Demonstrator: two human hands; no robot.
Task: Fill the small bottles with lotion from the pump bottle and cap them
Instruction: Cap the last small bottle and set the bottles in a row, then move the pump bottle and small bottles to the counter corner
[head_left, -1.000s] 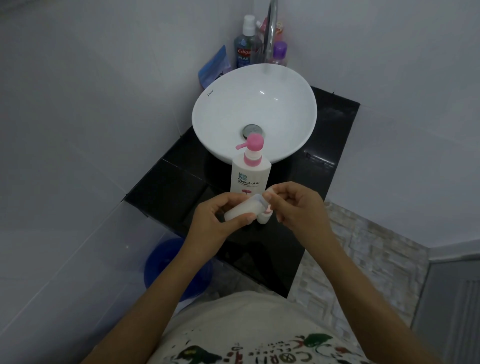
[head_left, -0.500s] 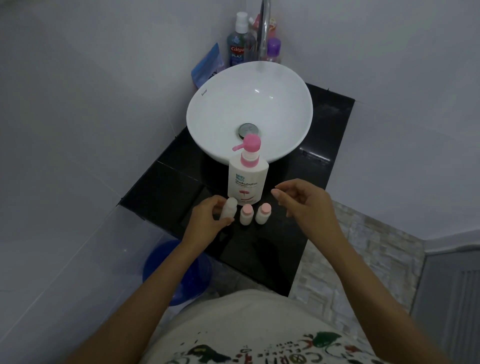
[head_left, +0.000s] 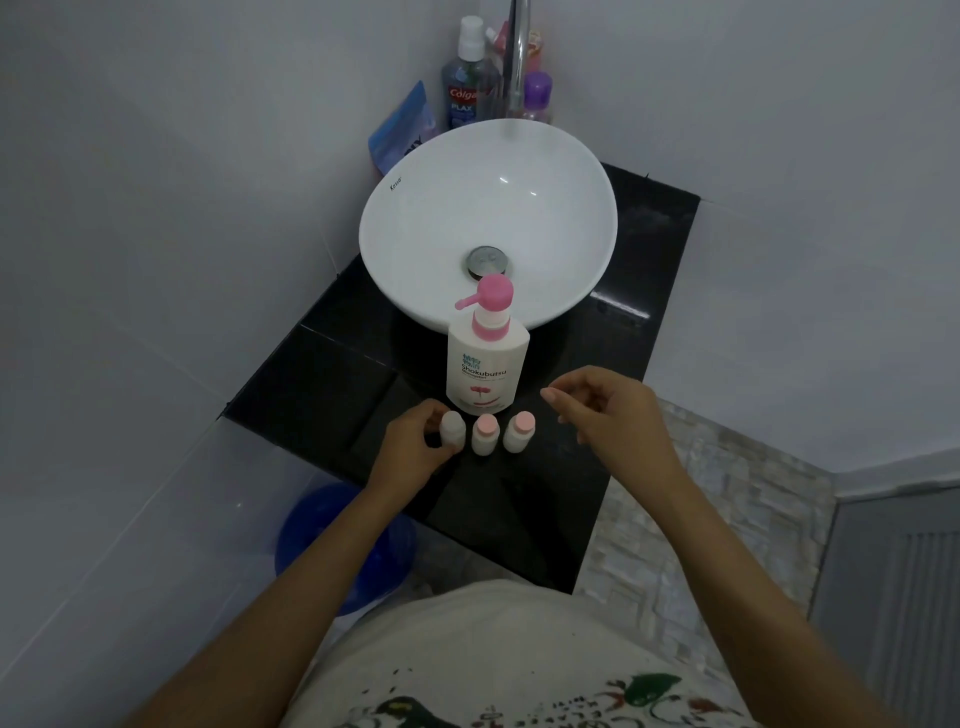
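On the black bench (head_left: 524, 499), in front of the pump bottle (head_left: 485, 371), three small bottles are set upright in a row. The leftmost small bottle (head_left: 453, 429), white on top, is pinched by the fingers (head_left: 434, 415) of the left hand (head_left: 410, 449). The other two (head_left: 486, 435) (head_left: 518, 431) are closed with pink caps. The right hand (head_left: 610, 415) is held above the bench, fingers loosely curled, nothing pinched.

White pump bottle (head_left: 487, 371) with pink pump, two pink-capped white small bottles (head_left: 484, 435), glossy black table (head_left: 524, 493), white basin (head_left: 561, 208), blue bucket (head_left: 332, 545)
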